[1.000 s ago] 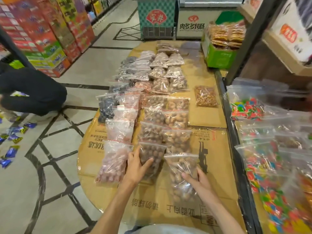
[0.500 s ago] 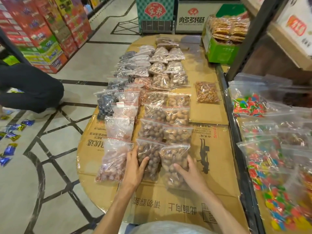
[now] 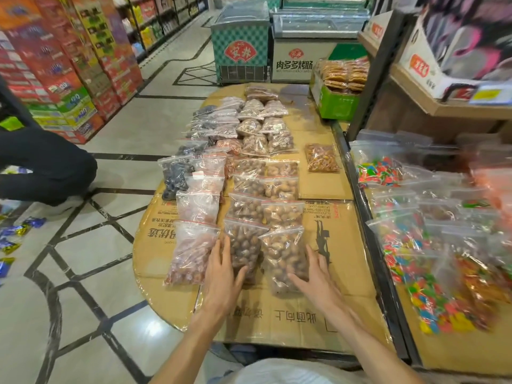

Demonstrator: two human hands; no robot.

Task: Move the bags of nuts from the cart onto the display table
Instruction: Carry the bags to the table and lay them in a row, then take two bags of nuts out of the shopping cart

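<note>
The bags of nuts (image 3: 284, 259) lie in rows on the cardboard worktop (image 3: 340, 245), and the front bags, touched by the flat left hand (image 3: 221, 273) and right hand (image 3: 315, 275) with straight fingers, could slip toward the near edge if pushed unevenly.

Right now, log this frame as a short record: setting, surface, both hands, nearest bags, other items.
setting: shop aisle
surface: cardboard-covered display table
left hand: open, fingers on the dark nut bag
right hand: open, fingers against the pale nut bag
nearest bags: three side by side, pink-brown bag leftmost
other items: candy bags right; green crate behind
</note>
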